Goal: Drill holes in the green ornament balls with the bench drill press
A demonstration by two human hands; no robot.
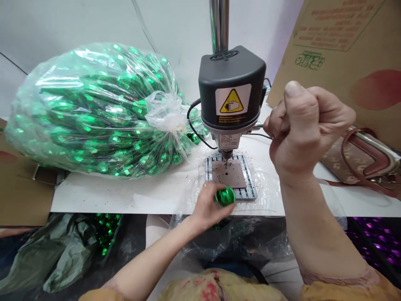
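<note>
My left hand [210, 205] is closed around a shiny green faceted ball [225, 196], just in front of the base plate [250, 193] of a small bench drill press [232, 85]. The drill bit [227, 162] points down at a brown square board [216, 177] with a dark hole in it, behind the ball and apart from it. Raised to the right of the drill's head, my right hand [300, 125] is closed in a fist around the drill's lever, of which a short metal piece [259, 126] shows; the fingers hide its end.
A tied clear bag [94, 113] full of green balls lies left on the white table [150, 194]. Cardboard boxes [332, 54] stand at both sides. A patterned bag with straps [347, 161] sits right. Clear plastic [250, 238] hangs over the front edge; purple balls [376, 238] are lower right.
</note>
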